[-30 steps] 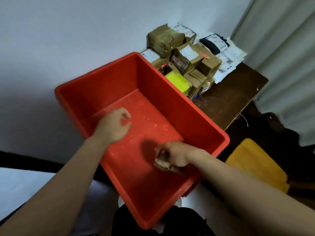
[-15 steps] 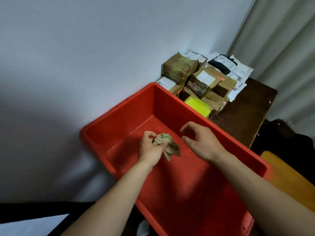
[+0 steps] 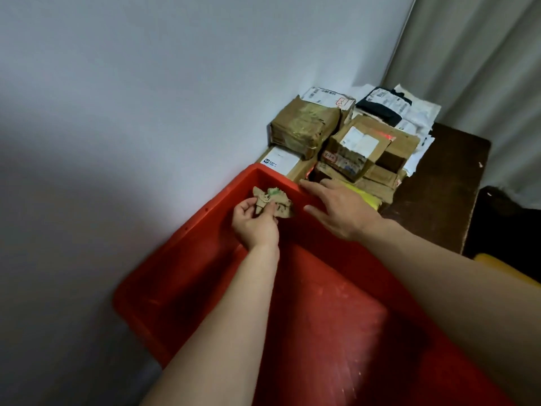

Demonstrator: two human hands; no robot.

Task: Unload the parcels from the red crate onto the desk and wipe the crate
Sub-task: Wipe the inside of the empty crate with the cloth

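The red crate (image 3: 187, 276) fills the lower middle of the view, with nothing lying on its scuffed floor. My left hand (image 3: 254, 222) holds a crumpled brown scrap (image 3: 275, 200) with a green patch, above the crate's far corner. My right hand (image 3: 339, 208) hovers beside it with fingers spread, over the crate's far rim, holding nothing. Behind the crate, the parcels (image 3: 336, 142) are stacked on the dark wooden desk (image 3: 445, 200): brown cardboard boxes, a yellow packet (image 3: 370, 197), and white and black mail bags (image 3: 392, 109).
A pale wall runs along the left and back. A grey curtain (image 3: 483, 60) hangs at the right beyond the desk. A yellow seat (image 3: 506, 268) shows at the right edge below the desk.
The crumpled scrap passed from my right hand to my left. Both hands moved toward the crate's far corner, and my right hand spread its fingers. The view shifted so the crate sits lower.
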